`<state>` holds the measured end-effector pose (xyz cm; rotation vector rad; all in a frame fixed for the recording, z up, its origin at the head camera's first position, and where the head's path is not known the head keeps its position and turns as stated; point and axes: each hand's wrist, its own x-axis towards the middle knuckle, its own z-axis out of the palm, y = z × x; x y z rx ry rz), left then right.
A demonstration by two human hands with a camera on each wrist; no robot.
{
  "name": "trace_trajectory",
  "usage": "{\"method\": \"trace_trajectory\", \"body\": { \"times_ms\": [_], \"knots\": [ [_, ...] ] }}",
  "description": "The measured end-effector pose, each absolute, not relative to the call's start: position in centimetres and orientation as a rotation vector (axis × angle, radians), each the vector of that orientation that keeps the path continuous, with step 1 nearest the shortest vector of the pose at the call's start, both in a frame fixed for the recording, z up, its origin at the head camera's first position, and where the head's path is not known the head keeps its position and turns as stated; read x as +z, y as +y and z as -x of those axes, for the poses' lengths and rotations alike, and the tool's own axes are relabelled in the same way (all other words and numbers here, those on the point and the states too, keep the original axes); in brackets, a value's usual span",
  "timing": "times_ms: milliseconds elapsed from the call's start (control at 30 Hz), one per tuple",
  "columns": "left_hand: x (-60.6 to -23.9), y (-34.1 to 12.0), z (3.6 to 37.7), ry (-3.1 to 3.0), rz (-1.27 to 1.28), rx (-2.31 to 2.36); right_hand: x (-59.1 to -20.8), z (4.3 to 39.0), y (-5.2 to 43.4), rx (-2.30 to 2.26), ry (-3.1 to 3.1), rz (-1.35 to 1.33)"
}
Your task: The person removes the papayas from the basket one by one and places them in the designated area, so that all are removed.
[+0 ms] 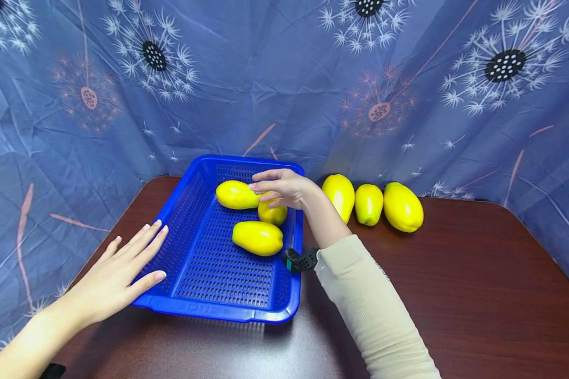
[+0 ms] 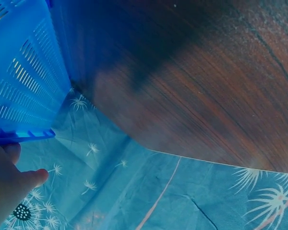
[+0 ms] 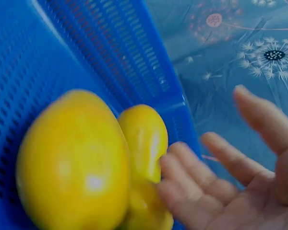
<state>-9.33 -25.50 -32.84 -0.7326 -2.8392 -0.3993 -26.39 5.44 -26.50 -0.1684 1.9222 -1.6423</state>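
Three yellow papayas lie in the blue plastic basket as seen from the head camera, and three more wait in a row on the dark wooden table against the dandelion-print cloth. The right hand hovers over the far papayas with fingers loosely spread, holding nothing; it looks like a fruit has just been placed, so a reach back to the row would seem to come next. The left hand lies flat with straight fingers against the basket's near-left rim.

From the left wrist, the basket's slotted wall shows, thin and rigid, beside glossy wood grain.

From the right wrist, smooth, waxy, egg-shaped papayas sit touching one another beneath relaxed, parted fingers.
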Motion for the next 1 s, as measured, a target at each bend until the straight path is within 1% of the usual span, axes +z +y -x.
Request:
{"method": "trace_trajectory", "body": {
  "times_ms": [300, 533, 867, 1000],
  "knots": [
    [-33.0, -25.6, 9.5, -2.832, 0.739, -0.405, -27.7, 26.0, 4.6, -1.243, 2.067, 0.19],
    [-33.1, -25.8, 9.4, -2.823, 0.739, -0.408, -28.4, 25.2, 3.5, -0.908, 2.238, 0.296],
    [-33.0, -25.6, 9.3, -2.824, 0.739, -0.412, -28.8, 23.3, 1.1, -0.647, 2.278, 0.447],
    [-33.0, -25.6, 9.3, -2.822, 0.739, -0.416, -28.8, 22.8, 0.5, -0.602, 2.266, 0.428]
  ]
}}
